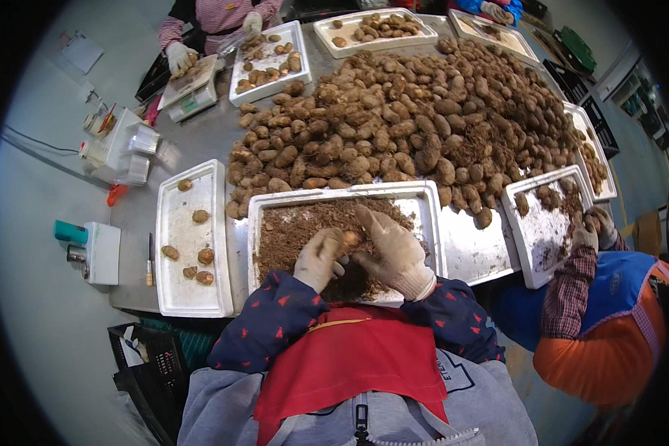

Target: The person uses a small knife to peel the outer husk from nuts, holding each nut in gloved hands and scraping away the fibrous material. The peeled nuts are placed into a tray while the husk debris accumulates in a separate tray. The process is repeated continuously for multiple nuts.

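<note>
Both my hands wear pale knit gloves and are over a white foam tray (436, 240) strewn with brown root fibres and soil (290, 228). My left hand (319, 259) is closed around a taro corm (350, 240), whose pale orange-brown end shows between the hands. Just right of it, my right hand (393, 251) is spread, thumb and fingers apart, palm facing the corm. Beyond the tray lies a large heap of hairy brown taro corms (368, 134). A second white foam tray (191, 290) on the left holds several corms, spaced apart.
A knife with a wooden handle (149, 276) lies left of the trays. Clear plastic containers (139, 156) and a weighing scale (192, 100) stand farther back. On the right, a co-worker's gloved hands (594, 228) are over another foam tray (521, 245). Another person works at the scale.
</note>
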A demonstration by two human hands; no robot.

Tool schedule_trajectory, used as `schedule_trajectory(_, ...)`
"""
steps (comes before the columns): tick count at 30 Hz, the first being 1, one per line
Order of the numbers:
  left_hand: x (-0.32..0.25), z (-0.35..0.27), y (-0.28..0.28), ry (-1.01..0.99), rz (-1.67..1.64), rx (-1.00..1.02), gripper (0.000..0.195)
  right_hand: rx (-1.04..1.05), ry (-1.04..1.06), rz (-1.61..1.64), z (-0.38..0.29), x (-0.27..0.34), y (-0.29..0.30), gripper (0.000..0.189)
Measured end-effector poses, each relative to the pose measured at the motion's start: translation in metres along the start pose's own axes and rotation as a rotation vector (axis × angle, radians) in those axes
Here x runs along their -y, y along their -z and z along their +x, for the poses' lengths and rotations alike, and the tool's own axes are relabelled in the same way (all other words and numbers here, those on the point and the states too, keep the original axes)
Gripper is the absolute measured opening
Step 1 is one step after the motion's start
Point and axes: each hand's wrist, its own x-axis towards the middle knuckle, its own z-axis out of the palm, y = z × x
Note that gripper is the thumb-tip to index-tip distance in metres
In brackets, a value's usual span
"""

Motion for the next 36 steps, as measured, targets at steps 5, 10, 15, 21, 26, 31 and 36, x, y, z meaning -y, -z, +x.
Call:
schedule_trajectory(5,-0.021,-0.011,-0.008,0.062,0.548,0.116,0.05,0.475,-0.159,-0.397,0.023,0.008,-0.001,0.036)
schedule_trajectory(10,-0.03,0.011,0.001,0.156,0.812,0.383,0.057,0.353,-0.037,-0.613,0.024,0.017,-0.014,0.021)
schedule_trajectory(15,-0.04,0.026,-0.013,-0.018,1.267,0.35,0.045,0.379,-0.166,-0.485,0.026,0.009,-0.012,0.02)
schedule_trajectory(21,-0.065,0.025,-0.038,-0.146,1.689,0.534,0.024,0.278,-0.332,-0.061,0.0,-0.017,-0.036,0.038)
schedule_trajectory(26,-0.077,0.019,-0.04,-0.645,1.733,0.471,0.011,0.405,-0.054,0.638,-0.008,-0.025,-0.037,0.023)
schedule_trajectory(31,-0.079,0.012,-0.033,-0.724,1.61,0.438,0.012,0.807,-0.394,0.646,-0.005,-0.025,-0.014,0.022)
schedule_trajectory(36,-0.068,0.002,-0.035,-0.467,1.614,0.374,0.016,0.597,-0.143,0.112,-0.001,-0.022,-0.01,0.039)
